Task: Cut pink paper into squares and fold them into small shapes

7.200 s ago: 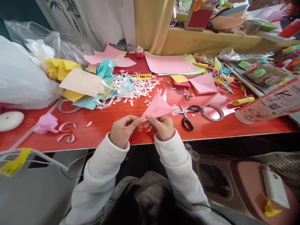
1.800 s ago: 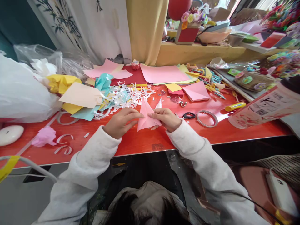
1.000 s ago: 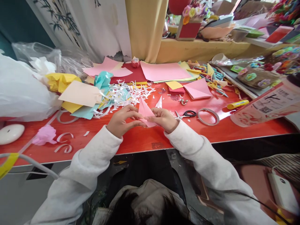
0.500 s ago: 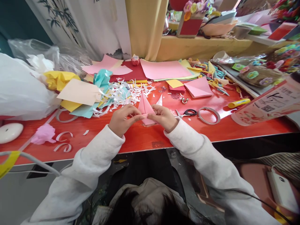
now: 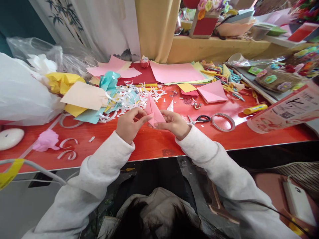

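Observation:
A piece of folded pink paper [image 5: 155, 111], pointed at the top, is held just above the red table between both my hands. My left hand [image 5: 130, 122] pinches its lower left edge between thumb and finger. On the other side, my right hand [image 5: 175, 123] grips the lower right part, thumb in front and fingers behind. Right behind my right hand stands a small white-pink pointed paper piece [image 5: 170, 106]. Scissors with black handles [image 5: 203, 118] lie to the right of that hand, beside a roll of tape [image 5: 223, 121].
Shredded white paper strips [image 5: 127, 98] and coloured sheets [image 5: 83, 96] lie to the left. Pink paper squares [image 5: 212, 91] and a large pink sheet [image 5: 176, 72] lie farther back. A tall labelled cup [image 5: 284, 108] stands at the right, near a yellow tube [image 5: 255, 109].
The folded paper has tilted to the left, and its lower flap looks turned. My left thumb has shifted slightly along its edge. Both hands keep hold.

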